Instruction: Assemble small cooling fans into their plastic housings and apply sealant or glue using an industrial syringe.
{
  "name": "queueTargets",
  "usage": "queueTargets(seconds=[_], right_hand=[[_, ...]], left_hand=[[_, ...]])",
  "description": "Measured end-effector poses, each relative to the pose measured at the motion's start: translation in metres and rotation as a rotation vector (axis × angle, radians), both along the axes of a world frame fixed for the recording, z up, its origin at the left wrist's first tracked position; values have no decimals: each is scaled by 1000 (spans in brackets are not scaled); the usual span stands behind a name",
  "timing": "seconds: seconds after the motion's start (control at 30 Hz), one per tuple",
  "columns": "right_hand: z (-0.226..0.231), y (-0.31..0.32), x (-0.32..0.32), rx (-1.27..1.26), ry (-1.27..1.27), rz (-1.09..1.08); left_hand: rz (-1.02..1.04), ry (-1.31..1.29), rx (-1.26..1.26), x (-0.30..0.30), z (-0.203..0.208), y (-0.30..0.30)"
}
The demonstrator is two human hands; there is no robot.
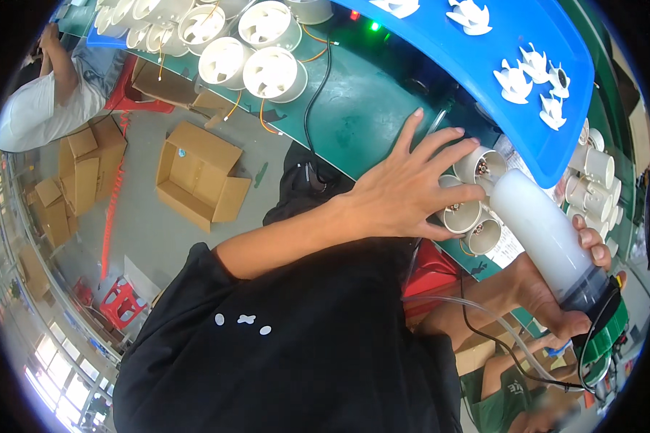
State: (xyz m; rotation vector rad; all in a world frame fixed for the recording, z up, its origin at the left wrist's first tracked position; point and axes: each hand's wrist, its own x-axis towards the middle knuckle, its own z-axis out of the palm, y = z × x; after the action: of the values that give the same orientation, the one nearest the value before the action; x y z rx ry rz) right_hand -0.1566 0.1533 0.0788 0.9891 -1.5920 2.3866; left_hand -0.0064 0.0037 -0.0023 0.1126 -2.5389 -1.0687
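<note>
My left hand (415,184) reaches palm down over a cluster of white round housings, with thumb and index finger around one white housing (461,216). The other fingers spread above the green table. Copper-coloured parts show inside neighbouring housings (479,166). In my right hand (552,289) is a thick translucent dispensing barrel (545,227) filled with white. It lies tilted, its rounded end near the housings and its dark end low on the right. A clear hose (495,310) and a black cable run by that end. The tip of the barrel cannot be made out.
A blue tray (477,65) with several white fan wheels (513,81) overhangs the green table (354,94). More white housings with wires (274,72) stand at the far left, others at the right. Cardboard boxes (195,169) lie on the floor. Two people sit nearby.
</note>
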Motion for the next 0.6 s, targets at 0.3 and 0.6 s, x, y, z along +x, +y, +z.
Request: queueTargets(seconds=[0.3,0.6], right_hand=[[6,7,-10,64,9,-51],[5,10,-12,-7,-58,-13]], left_hand=[[3,21,6,-2,-1,1],[8,32,4,-1,-3,3]])
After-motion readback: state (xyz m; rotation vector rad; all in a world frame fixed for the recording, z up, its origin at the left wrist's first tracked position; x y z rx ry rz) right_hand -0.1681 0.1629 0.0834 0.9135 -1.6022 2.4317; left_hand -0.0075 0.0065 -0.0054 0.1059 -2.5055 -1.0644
